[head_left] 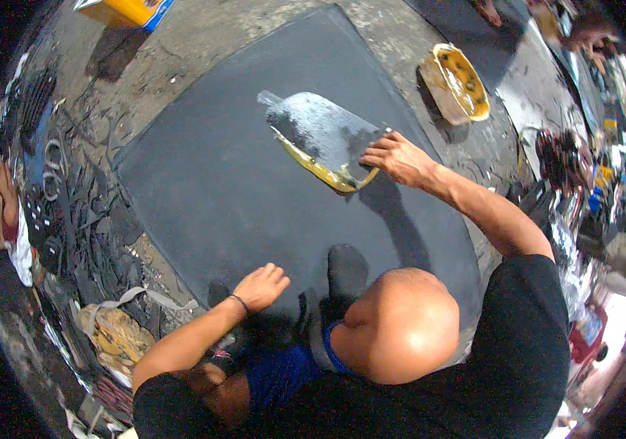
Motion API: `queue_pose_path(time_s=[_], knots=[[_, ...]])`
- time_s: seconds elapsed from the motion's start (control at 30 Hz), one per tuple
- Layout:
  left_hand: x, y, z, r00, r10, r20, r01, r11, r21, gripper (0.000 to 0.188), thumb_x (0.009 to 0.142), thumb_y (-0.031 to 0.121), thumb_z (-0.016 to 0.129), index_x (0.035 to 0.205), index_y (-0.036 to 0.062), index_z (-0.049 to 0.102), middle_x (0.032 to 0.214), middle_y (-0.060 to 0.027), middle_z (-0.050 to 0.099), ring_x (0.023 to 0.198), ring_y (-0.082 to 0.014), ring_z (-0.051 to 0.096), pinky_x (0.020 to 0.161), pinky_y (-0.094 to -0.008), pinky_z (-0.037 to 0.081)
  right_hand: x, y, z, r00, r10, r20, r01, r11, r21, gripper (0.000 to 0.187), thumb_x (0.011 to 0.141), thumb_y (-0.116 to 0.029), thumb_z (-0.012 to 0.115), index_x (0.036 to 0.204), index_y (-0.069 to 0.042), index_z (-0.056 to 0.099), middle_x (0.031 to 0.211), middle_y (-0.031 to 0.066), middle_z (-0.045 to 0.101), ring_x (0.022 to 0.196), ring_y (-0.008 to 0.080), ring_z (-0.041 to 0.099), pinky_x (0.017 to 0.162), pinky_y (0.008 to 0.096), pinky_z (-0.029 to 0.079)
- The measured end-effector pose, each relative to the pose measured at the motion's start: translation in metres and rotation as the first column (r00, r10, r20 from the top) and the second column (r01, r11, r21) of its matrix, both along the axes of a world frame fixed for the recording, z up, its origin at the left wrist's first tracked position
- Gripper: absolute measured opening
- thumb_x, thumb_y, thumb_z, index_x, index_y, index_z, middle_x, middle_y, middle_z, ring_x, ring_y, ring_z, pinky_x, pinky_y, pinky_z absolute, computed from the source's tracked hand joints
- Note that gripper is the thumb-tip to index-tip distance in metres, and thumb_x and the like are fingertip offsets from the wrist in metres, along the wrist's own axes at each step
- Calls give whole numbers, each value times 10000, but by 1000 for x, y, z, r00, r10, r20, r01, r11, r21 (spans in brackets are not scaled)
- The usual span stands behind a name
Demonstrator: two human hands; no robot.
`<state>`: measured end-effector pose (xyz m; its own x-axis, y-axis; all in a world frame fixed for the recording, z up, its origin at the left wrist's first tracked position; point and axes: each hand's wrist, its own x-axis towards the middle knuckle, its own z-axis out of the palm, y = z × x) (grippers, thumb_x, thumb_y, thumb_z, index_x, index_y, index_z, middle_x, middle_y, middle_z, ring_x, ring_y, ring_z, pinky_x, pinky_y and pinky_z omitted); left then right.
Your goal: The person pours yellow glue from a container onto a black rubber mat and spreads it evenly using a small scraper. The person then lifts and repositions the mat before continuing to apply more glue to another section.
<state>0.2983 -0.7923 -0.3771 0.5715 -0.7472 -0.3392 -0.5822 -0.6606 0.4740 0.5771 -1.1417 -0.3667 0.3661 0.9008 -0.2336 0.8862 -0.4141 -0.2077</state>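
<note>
A large dark grey sheet [203, 197] lies flat on the ground in front of me. Near its far middle is a glossy wet patch of glue [320, 117], with a thick yellowish ridge along its near edge. My right hand [398, 159] is closed at the right end of this patch, gripping a thin flat spreader [366, 175] that my fingers mostly cover. My left hand [261, 286], a dark band at its wrist, hovers over or rests on the sheet's near part, fingers loosely out and holding nothing visible.
A tub [453, 84] coated with yellow glue stands beyond the sheet at right. Dark scraps [100, 241] litter the ground at left, near a grey strap [137, 294]. A yellow-and-blue box [126, 11] is at the far left. My bare knee [400, 325] rises over the near edge.
</note>
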Motion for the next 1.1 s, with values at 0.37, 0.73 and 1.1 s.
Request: queue_pose_path(time_s=[0.37,0.73,1.1], knots=[[42,235,123,878,479,13,-327,581,745,384,866,216,640,1201,64,528,1228,-191,533,1143,-385,521,916,-467,473,-137,-128,99,462,-796,-391,881,362,304,405,776,35,588,1165,-65,633,1131,163,661,1082,313,629,928,386,487],[162,243,13,841,468,271,-501,863,64,459,909,228,593,1304,33,463,1357,-202,445,1254,-384,427,1048,-450,359,-175,-118,21,-379,-924,-39,915,-381,130,494,800,-319,666,1135,43,645,1110,268,643,1081,394,612,956,425,471],[266,202,-73,421,730,538,-758,609,-233,423,956,336,511,1289,76,482,1405,-121,435,1317,-316,362,1064,-479,253,-95,-6,-7,-469,-882,38,883,-470,-16,438,844,-296,566,1208,-55,602,1093,217,653,1033,412,614,907,486,480]])
